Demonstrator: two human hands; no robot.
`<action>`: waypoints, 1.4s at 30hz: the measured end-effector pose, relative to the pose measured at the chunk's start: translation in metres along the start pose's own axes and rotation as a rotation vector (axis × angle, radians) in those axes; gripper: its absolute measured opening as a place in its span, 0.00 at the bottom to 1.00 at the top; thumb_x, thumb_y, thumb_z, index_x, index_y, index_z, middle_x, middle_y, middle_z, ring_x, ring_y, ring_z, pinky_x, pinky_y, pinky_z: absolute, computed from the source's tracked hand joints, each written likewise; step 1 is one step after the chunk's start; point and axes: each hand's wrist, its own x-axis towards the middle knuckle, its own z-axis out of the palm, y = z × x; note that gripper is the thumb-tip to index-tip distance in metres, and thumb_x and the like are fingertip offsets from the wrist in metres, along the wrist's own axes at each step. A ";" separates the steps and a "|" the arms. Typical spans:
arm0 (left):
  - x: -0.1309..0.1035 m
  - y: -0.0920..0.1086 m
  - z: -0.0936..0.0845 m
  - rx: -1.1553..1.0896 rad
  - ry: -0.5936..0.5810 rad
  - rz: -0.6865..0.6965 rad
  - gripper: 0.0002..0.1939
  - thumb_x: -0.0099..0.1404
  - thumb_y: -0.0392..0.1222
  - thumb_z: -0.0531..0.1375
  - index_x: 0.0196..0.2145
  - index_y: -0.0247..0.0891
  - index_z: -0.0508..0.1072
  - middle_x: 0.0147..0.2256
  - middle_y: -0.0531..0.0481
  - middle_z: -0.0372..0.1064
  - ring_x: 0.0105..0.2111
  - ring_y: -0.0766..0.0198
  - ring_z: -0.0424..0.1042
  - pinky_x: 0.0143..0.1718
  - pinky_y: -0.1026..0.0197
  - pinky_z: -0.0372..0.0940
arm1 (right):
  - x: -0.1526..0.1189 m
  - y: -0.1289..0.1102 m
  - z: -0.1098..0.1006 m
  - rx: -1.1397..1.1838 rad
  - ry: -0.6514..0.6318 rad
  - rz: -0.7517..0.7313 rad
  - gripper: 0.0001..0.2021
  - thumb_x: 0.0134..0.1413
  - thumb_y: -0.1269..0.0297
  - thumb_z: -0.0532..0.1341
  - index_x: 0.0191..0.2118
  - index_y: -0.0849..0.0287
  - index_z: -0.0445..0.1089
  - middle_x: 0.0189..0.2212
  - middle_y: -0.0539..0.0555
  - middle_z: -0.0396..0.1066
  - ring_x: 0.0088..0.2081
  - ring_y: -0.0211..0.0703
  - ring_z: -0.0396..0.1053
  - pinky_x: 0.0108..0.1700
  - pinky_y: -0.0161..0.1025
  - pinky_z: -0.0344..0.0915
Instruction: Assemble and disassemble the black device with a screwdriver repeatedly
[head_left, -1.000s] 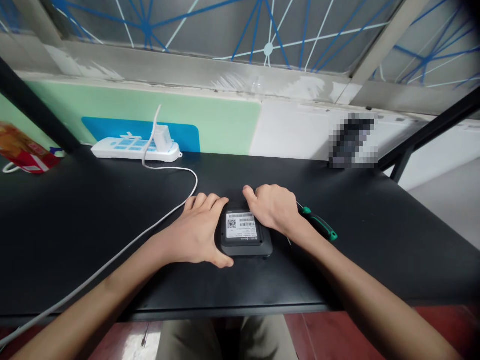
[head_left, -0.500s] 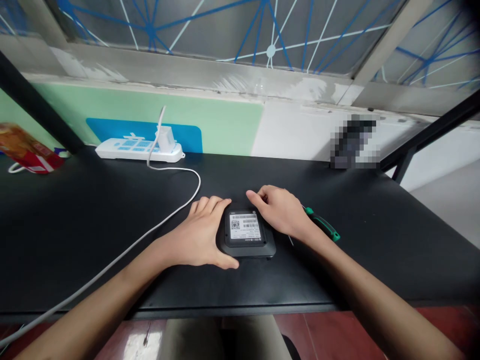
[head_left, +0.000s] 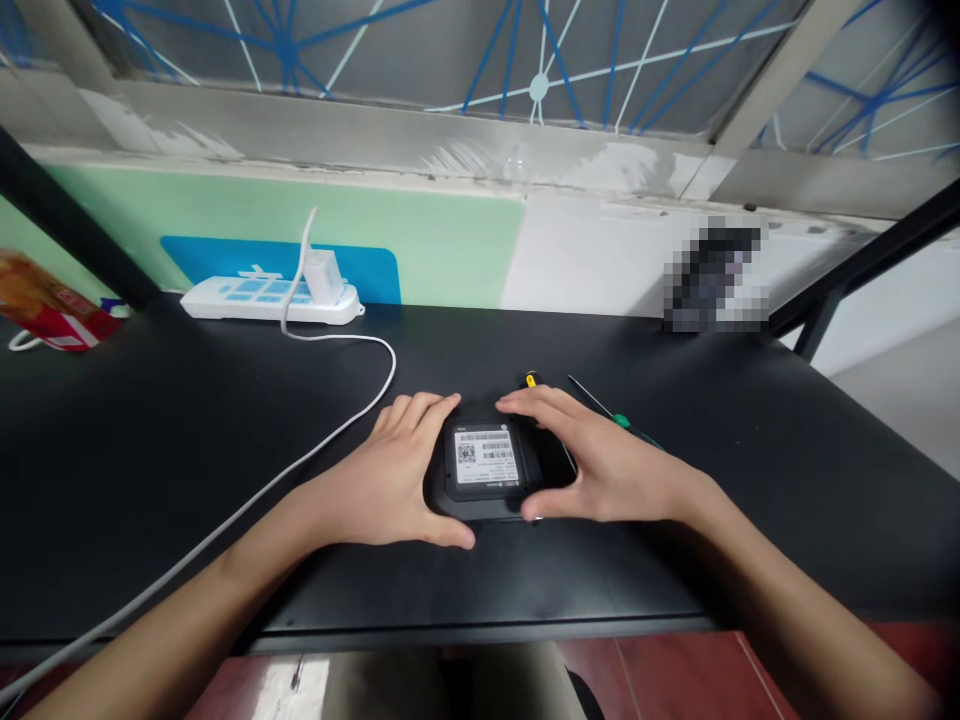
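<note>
A flat black square device (head_left: 450, 478) lies on the black desk, a white label (head_left: 486, 458) with a QR code and barcodes facing up. My left hand (head_left: 394, 465) wraps its left side, fingers at the far edge and thumb along the near edge. From the right, my right hand (head_left: 592, 455) spans the device, fingertips at its far edge and thumb at the near right corner. Just beyond the right hand lies a screwdriver with a green part (head_left: 621, 420) and thin shaft, its handle mostly hidden. A yellow-and-black tip (head_left: 532, 380) shows behind the right fingers.
A white power strip (head_left: 270, 302) with a plugged-in charger (head_left: 323, 278) stands at the back wall. Its white cable (head_left: 300, 455) runs across the desk's left side. A red-and-orange package (head_left: 52, 310) is far left; a blurred dark object (head_left: 712, 280) leans at back right.
My right hand has turned and unfolded from a curled pose, bringing its thumb to the device's near corner. More of the screwdriver's shaft and the yellow tip now show. The left hand stays put.
</note>
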 end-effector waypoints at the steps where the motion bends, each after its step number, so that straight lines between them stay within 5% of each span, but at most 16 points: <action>1: 0.000 0.001 -0.001 0.000 -0.006 -0.007 0.63 0.47 0.67 0.71 0.70 0.38 0.47 0.63 0.35 0.52 0.62 0.36 0.54 0.63 0.33 0.55 | -0.004 0.001 -0.001 0.000 -0.024 -0.009 0.46 0.47 0.37 0.68 0.67 0.56 0.57 0.65 0.64 0.62 0.67 0.59 0.60 0.67 0.58 0.63; 5: -0.001 0.002 -0.003 0.001 -0.021 -0.024 0.63 0.48 0.67 0.71 0.71 0.39 0.45 0.65 0.35 0.51 0.64 0.36 0.52 0.64 0.34 0.54 | -0.014 0.000 -0.002 -0.012 -0.070 -0.002 0.51 0.46 0.40 0.70 0.70 0.55 0.51 0.70 0.64 0.54 0.70 0.60 0.55 0.69 0.57 0.60; 21: 0.000 0.008 -0.004 -0.018 -0.030 -0.056 0.60 0.47 0.57 0.72 0.69 0.35 0.49 0.64 0.35 0.53 0.63 0.38 0.54 0.64 0.38 0.54 | -0.012 -0.005 0.002 -0.146 0.054 -0.010 0.52 0.40 0.43 0.71 0.67 0.63 0.53 0.62 0.69 0.65 0.61 0.59 0.69 0.60 0.53 0.70; 42: 0.004 0.007 -0.003 -0.024 -0.019 -0.066 0.60 0.42 0.57 0.73 0.67 0.34 0.53 0.60 0.36 0.57 0.58 0.38 0.58 0.60 0.38 0.58 | -0.015 -0.002 0.002 -0.065 0.021 0.034 0.55 0.41 0.42 0.72 0.71 0.55 0.47 0.64 0.66 0.57 0.66 0.61 0.59 0.67 0.60 0.62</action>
